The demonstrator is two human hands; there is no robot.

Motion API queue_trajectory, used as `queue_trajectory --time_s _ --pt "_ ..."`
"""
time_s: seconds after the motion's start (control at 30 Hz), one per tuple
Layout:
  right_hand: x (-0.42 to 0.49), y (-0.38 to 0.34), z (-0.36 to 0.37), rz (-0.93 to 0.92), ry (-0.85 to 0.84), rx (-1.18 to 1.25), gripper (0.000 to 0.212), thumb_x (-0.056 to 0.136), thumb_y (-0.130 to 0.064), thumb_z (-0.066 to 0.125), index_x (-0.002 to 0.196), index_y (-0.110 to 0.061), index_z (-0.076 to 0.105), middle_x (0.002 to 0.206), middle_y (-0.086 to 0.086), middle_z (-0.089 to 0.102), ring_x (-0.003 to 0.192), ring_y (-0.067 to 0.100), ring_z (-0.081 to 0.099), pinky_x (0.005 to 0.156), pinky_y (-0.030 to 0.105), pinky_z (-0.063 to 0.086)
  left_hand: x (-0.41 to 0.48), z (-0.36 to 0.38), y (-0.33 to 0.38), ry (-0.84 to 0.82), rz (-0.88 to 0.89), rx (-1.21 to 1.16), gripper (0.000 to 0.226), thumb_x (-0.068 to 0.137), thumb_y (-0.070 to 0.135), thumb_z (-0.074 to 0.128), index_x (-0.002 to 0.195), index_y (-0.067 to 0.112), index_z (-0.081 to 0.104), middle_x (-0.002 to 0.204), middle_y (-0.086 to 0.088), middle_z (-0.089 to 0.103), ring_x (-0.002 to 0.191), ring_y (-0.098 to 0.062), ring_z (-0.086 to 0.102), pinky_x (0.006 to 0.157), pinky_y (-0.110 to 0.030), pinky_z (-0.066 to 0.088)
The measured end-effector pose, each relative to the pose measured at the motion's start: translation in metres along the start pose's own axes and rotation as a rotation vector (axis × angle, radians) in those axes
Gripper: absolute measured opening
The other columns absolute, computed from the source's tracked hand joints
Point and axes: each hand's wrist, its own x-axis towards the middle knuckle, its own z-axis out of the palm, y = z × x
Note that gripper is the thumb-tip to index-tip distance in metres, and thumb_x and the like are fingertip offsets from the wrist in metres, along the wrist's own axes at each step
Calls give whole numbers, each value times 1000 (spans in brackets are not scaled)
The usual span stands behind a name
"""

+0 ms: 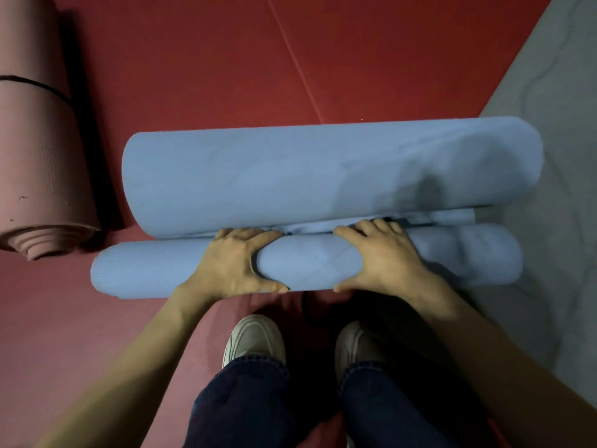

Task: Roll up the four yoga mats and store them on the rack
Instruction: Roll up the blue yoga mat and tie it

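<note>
A: Red padded floor (pixel 226 59) fills most of the view. On it, a pale blue foam yoga mat (pixel 323 221) lies crosswise before the person. It shows a fat far roll (pixel 290 176) and a slimmer near roll (pixel 307 266), with a flat strip between them. A pink rolled foam mat (pixel 38 150), banded, lies well apart at left.

B: Hands?

A: Left hand (pixel 232 260) and right hand (pixel 384 257) clasp the near roll mid-length. Fingers (pixel 245 234) curl over its top into the seam, thumbs on the near side. Nothing else is held.

B: Risk?

A: Judged only. Both grips sit centrally, so the free ends may slacken and telescope. The far roll looks loose. If it springs open or jams against the near one, no single tight roll results. Rack not in view.
</note>
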Motion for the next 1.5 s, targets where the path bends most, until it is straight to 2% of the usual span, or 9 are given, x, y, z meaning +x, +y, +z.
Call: queue_trajectory --time_s 0.2,0.33,0.5,0.67,0.73,0.93,1.07,1.37,1.5 --pt "-17 -3 12 -31 3 39 104 54 -79 63 143 -36 28 134 -3 43 124 22 35 107 35 20 -21 4 9 17 -32 -60 96 46 88 54 125 33 56 116 10 65 109 -15 59 95 -34 38" --pt "-10 -5 6 16 -15 108 105 52 -92 21 141 -37 33 140 -7 42 128 18 35 106 33 20 -17 -1 10 -27 -103 -96 97 40 88 53 114 25 52 106 5 66 102 -18 59 92 -31 35" --pt "22 -2 2 83 15 275 51 93 -60 32 128 -30 53 138 -5 52 129 18 43 106 36 29 -4 -4 1 -55 -113 -173 97 38 91 52 114 32 57 113 15 59 110 -11 53 92 -25 30" --pt "48 9 0 27 83 300 73 94 -56 36 149 -35 -7 159 -11 -9 145 11 -12 114 49 -8 6 -8 -5 14 -132 -113 112 38 100 30 127 37 58 111 10 46 112 -13 41 95 -27 17" --pt "48 6 -7 58 154 354 76 94 -54 39 147 -37 -13 157 -12 -18 144 13 -18 113 49 -11 14 -9 -4 158 -233 -120 106 43 97 32 120 32 64 114 5 53 113 -19 44 93 -30 21" --pt "19 0 19 71 204 141 89 74 -77 12 151 -33 8 159 -9 8 146 14 -5 108 42 -24 44 -4 -2 416 -434 -168 50 70 65 65 90 19 70 97 -3 59 102 -25 47 84 -28 22" --pt "27 4 16 71 157 78 106 65 -86 38 150 -31 9 157 -8 11 144 17 1 110 46 -14 44 -1 -12 507 -213 -216 39 82 54 61 79 16 69 81 0 58 81 -24 53 77 -39 42" --pt "72 23 -24 30 43 96 91 72 -83 39 146 -32 24 148 -5 31 136 17 26 108 41 14 29 24 -5 371 -97 146 89 79 77 40 137 11 48 137 -13 49 129 -32 42 109 -54 19" --pt "72 12 -2 44 459 138 74 82 -72 23 135 -27 49 136 2 49 129 20 40 107 44 13 60 -3 -19 264 -108 92 103 75 87 20 132 8 53 132 -13 54 119 -33 51 103 -55 29"
